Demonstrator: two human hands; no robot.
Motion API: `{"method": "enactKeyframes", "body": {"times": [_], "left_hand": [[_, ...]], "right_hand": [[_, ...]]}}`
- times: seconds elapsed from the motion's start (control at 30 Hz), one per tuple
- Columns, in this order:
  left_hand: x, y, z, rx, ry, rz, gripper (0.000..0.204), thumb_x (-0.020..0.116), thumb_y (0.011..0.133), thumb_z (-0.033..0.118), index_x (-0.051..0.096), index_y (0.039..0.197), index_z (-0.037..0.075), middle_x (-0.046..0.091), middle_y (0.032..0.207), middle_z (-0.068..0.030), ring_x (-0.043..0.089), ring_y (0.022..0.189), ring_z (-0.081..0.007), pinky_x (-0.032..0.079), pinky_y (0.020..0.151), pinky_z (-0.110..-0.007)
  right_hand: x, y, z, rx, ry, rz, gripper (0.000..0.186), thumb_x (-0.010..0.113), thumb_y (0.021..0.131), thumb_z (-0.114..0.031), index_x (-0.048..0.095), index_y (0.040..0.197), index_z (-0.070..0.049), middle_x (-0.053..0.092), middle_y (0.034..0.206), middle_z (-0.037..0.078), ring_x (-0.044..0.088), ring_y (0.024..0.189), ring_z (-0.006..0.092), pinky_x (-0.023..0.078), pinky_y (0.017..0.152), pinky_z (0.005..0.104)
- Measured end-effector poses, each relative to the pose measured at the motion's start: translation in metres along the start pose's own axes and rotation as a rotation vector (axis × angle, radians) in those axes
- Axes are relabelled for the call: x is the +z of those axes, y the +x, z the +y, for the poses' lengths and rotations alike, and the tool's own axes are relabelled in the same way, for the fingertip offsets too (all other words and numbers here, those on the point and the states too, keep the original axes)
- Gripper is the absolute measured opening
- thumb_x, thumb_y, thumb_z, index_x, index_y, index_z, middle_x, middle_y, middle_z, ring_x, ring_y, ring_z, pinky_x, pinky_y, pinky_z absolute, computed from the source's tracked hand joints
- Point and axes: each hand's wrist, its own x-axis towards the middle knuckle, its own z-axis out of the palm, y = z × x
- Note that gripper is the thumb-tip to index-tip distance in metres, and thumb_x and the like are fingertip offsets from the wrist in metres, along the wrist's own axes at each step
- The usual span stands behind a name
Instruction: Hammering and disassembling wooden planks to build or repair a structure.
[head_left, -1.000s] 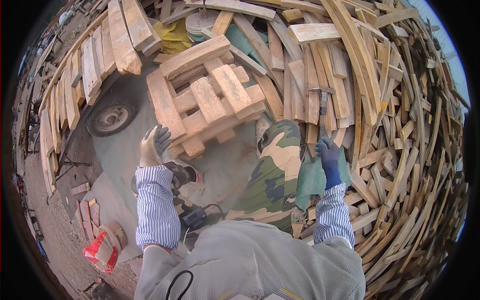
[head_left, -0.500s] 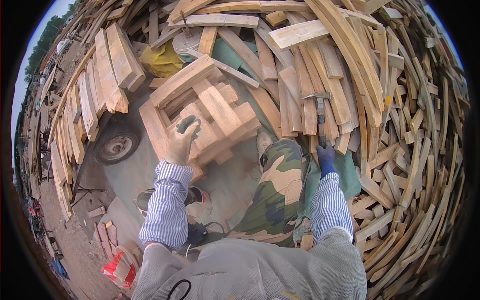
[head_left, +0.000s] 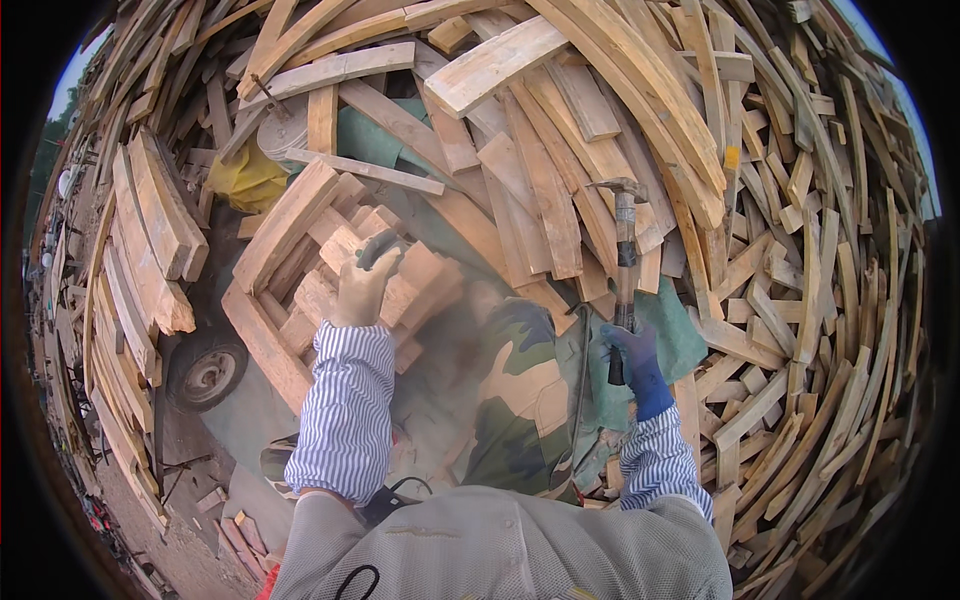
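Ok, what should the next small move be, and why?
I'd probably settle the left hand firmly on the wood stack before bringing the hammer over. That hand is at the stack, but whether it really grips a piece I can't tell. The right hand holds the hammer by its handle, off to the right of the stack.

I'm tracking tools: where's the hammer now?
Right of centre in the head view, the hammer is held in the right grip, near the green sheet.
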Motion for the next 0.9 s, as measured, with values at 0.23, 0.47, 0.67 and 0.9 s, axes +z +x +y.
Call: {"method": "enactKeyframes", "body": {"times": [0.23, 0.47, 0.67, 0.9], "left_hand": [[-0.147, -0.130, -0.075, -0.379, -0.129, 0.502, 0.041, 0.060, 0.097, 0.025, 0.059, 0.131, 0.002, 0.065, 0.125, -0.0166, 0.066, 0.108, -0.0267, 0.054, 0.089, -0.038], [-0.164, -0.208, -0.092, -0.417, -0.298, 0.623, 0.036, 0.061, 0.097, 0.024, 0.059, 0.129, 0.005, 0.068, 0.112, -0.0116, 0.068, 0.090, -0.0234, 0.058, 0.073, -0.036], [-0.143, -0.173, -0.047, -0.252, -0.235, 0.552, 0.038, 0.061, 0.097, 0.024, 0.060, 0.129, 0.005, 0.067, 0.118, -0.0132, 0.069, 0.096, -0.0233, 0.058, 0.080, -0.036], [-0.124, -0.108, 0.046, 0.374, 0.127, 0.412, 0.039, 0.065, 0.093, 0.016, 0.062, 0.126, -0.004, 0.068, 0.118, -0.0139, 0.067, 0.107, -0.0208, 0.053, 0.093, -0.030]], "right_hand": [[-0.089, 0.047, -0.113, -0.441, 0.205, 0.300, 0.033, 0.072, 0.089, -0.015, 0.061, 0.116, -0.001, 0.068, 0.083, 0.011, 0.065, 0.062, 0.0160, 0.054, 0.054, 0.0289], [-0.117, 0.112, -0.104, -0.132, -0.062, 0.210, 0.011, 0.070, 0.086, -0.009, 0.064, 0.084, 0.000, 0.064, 0.065, 0.008, 0.061, 0.050, 0.0166, 0.051, 0.046, 0.0298], [0.026, -0.029, -0.057, -0.212, -0.111, -0.182, 0.018, 0.071, 0.082, -0.007, 0.065, 0.097, 0.002, 0.067, 0.073, 0.010, 0.063, 0.054, 0.0170, 0.051, 0.046, 0.0299], [0.164, -0.014, -0.072, -0.144, -0.122, -0.470, 0.019, 0.070, 0.085, -0.010, 0.063, 0.098, 0.002, 0.065, 0.071, 0.008, 0.061, 0.052, 0.0166, 0.050, 0.047, 0.0285]]}}
